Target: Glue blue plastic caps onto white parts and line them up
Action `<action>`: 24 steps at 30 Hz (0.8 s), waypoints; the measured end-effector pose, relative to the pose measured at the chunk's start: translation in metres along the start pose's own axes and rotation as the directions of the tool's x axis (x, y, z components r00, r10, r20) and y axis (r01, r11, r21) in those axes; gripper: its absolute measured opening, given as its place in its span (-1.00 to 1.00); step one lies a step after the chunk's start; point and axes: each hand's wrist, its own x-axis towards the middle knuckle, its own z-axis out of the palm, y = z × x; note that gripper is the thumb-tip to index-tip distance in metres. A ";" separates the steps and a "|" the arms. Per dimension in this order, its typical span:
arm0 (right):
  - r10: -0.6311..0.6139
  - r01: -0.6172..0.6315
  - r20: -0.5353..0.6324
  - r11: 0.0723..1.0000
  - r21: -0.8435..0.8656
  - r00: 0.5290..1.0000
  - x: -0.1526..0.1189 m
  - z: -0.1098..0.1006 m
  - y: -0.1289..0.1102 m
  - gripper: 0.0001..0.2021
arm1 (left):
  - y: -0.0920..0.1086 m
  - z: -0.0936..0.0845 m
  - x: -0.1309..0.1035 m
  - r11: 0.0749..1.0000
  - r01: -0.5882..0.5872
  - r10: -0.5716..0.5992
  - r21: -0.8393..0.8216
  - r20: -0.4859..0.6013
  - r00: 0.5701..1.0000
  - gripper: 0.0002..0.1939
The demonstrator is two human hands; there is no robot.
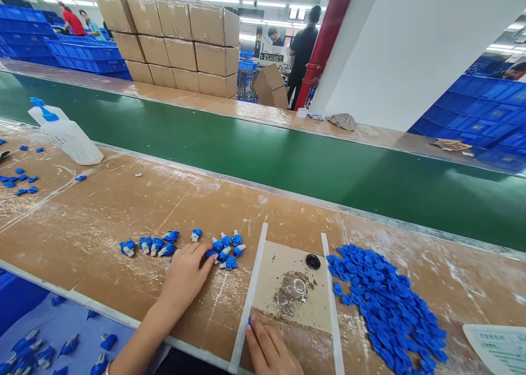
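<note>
My left hand [187, 273] reaches into a small cluster of blue parts with pale grey-white ends [225, 240]. Its thumb and index finger close around one of them at the cluster's left side. Low on the table, my right hand [271, 347] has its fingers pressed together; a bit of a small blue piece [249, 321] shows at the fingertips, the rest hidden. Beyond that hand lies a beige board [267, 287] with a wet, dirty patch, a clear round disc [299, 286] and a black round cap [313, 262].
A heap of blue pieces [386, 298] lies right of the white strips [324, 249]. More blue-and-grey parts [156, 245] sit left. A white bottle [74, 139] leans at far left. Behind runs a green conveyor belt [230, 139]. A blue bin [24, 304] holds parts below. Cartons [176, 51] and people stand beyond.
</note>
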 end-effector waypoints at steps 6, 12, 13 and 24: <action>-0.019 0.018 0.061 1.000 0.008 0.998 0.021 -0.006 -0.002 -0.62 | 0.002 -0.009 -0.007 0.998 0.017 -0.013 -0.061 0.075 0.997 -0.75; -0.001 -0.001 0.093 1.000 0.027 0.996 0.034 -0.010 0.002 -0.64 | 0.008 -0.005 -0.017 0.981 0.119 -0.108 -0.150 0.084 0.991 -0.78; 0.001 -0.004 0.111 1.000 0.025 0.994 0.035 -0.014 0.007 -0.64 | 0.008 -0.005 -0.018 0.974 0.142 -0.129 -0.177 0.086 0.988 -0.78; 0.405 -0.402 0.038 0.913 -0.071 0.913 0.024 -0.060 0.082 -0.57 | 0.047 -0.006 -0.020 0.500 0.392 -0.144 -0.772 0.372 0.917 -0.63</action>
